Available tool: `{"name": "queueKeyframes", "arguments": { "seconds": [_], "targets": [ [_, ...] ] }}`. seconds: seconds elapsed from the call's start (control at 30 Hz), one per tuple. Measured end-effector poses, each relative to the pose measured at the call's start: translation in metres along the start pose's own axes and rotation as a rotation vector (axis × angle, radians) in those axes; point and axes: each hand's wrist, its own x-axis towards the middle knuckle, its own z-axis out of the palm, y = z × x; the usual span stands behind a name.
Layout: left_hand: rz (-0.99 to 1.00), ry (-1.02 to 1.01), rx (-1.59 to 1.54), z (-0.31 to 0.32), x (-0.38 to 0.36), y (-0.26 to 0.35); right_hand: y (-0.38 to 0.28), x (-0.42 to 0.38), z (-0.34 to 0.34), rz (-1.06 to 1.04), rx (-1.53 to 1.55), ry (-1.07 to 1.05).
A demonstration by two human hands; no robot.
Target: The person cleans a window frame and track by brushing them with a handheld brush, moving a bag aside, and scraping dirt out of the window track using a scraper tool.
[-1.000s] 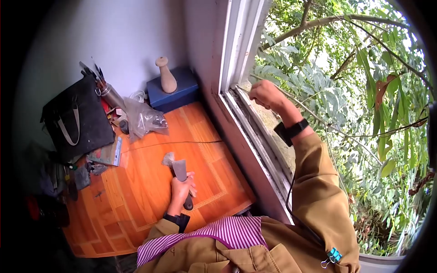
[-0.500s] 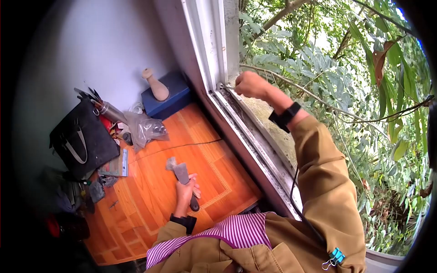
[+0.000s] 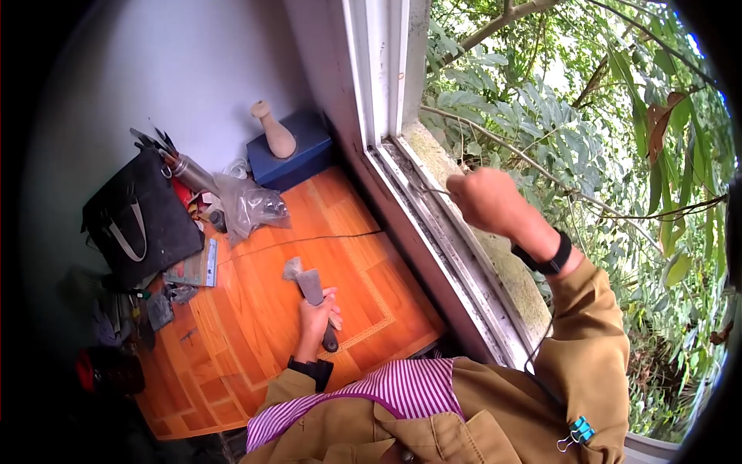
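My left hand (image 3: pixel 312 319) is closed around a scraper (image 3: pixel 310 285) with a flat grey blade and a dark handle, held low over the wooden table. Just past the blade's end lies a crumpled greyish scrap (image 3: pixel 291 268). Over the window sill, my right hand (image 3: pixel 495 203) is closed in a fist on a thin metal tool (image 3: pixel 437 191); its bent tip points left over the window track (image 3: pixel 456 232). Dark dirt lines the grooves of this track. The tool's grip end is hidden in my fingers.
A blue box (image 3: pixel 297 147) carrying a pale wooden bottle-shaped piece (image 3: pixel 277 138) stands at the table's back. Left of it are a clear plastic bag (image 3: pixel 247 209), a metal cup of tools (image 3: pixel 191 173) and a black bag (image 3: pixel 139 220). Branches (image 3: pixel 525 147) crowd outside the window.
My right hand has drawn the thin tool away from the far corner of the track, toward me and to the right. My left hand keeps the scraper in nearly the same place.
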Motion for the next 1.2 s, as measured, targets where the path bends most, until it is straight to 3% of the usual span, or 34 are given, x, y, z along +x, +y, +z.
{"name": "queueKeyframes", "arguments": {
  "seconds": [0.4, 0.6, 0.73, 0.87, 0.93, 1.0, 1.1, 1.2],
  "targets": [
    [0.009, -0.024, -0.047, -0.002, 0.003, -0.004, -0.004, 0.034, 0.054, -0.224, -0.218, 0.215],
    [0.014, -0.029, -0.037, 0.0, -0.001, 0.002, -0.01, 0.04, 0.055, -0.208, -0.306, 0.23],
    [0.025, -0.049, -0.051, -0.001, 0.002, -0.003, 0.008, 0.031, 0.04, 0.002, -0.247, 0.277],
    [0.043, -0.056, -0.068, -0.001, 0.001, -0.007, 0.115, 0.039, 0.044, 0.567, -0.104, 0.139],
    [0.094, -0.066, -0.09, -0.004, 0.006, -0.003, 0.112, 0.033, 0.031, 0.543, -0.149, 0.151],
    [0.037, -0.062, -0.051, -0.003, 0.004, -0.005, 0.088, 0.027, 0.029, 0.438, 0.007, 0.201],
    [0.033, -0.069, -0.068, -0.001, 0.001, -0.001, 0.026, 0.011, 0.018, 0.134, 0.071, 0.334],
    [0.038, -0.069, -0.071, -0.002, 0.001, -0.003, -0.011, -0.006, 0.013, -0.003, -0.107, 0.184]
  ]
}}
